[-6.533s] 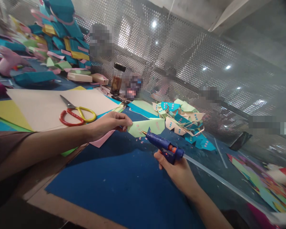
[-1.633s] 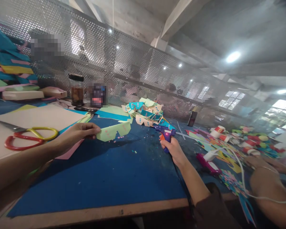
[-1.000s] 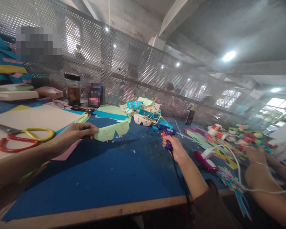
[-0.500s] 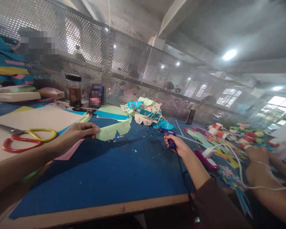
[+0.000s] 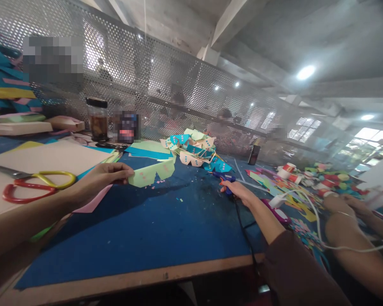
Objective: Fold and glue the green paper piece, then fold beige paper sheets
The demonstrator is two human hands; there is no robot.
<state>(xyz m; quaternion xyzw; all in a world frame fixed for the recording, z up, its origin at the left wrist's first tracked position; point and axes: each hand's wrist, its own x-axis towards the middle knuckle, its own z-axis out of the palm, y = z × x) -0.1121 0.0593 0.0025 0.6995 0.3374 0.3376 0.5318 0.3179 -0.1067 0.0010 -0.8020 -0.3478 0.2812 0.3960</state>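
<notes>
Currently | left hand [image 5: 117,173]: pinching paper [image 5: 147,175] | right hand [image 5: 239,190]: outstretched, holding glue-gun [image 5: 226,176]

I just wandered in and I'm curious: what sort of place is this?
Likely a paper-craft workshop: the right hand holds a glue gun, scissors lie on paper sheets, and dotted paper cutouts are heaped on the blue worktop.

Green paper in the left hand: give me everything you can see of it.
The green paper is a pale, thin-looking strip with angled ends, a notch in its lower edge and small pink marks, clearest on its left part. The left hand pinches its left end; it slants up to the right. Pink bits show by its lower edge; whether that edge touches the table is unclear.
</notes>
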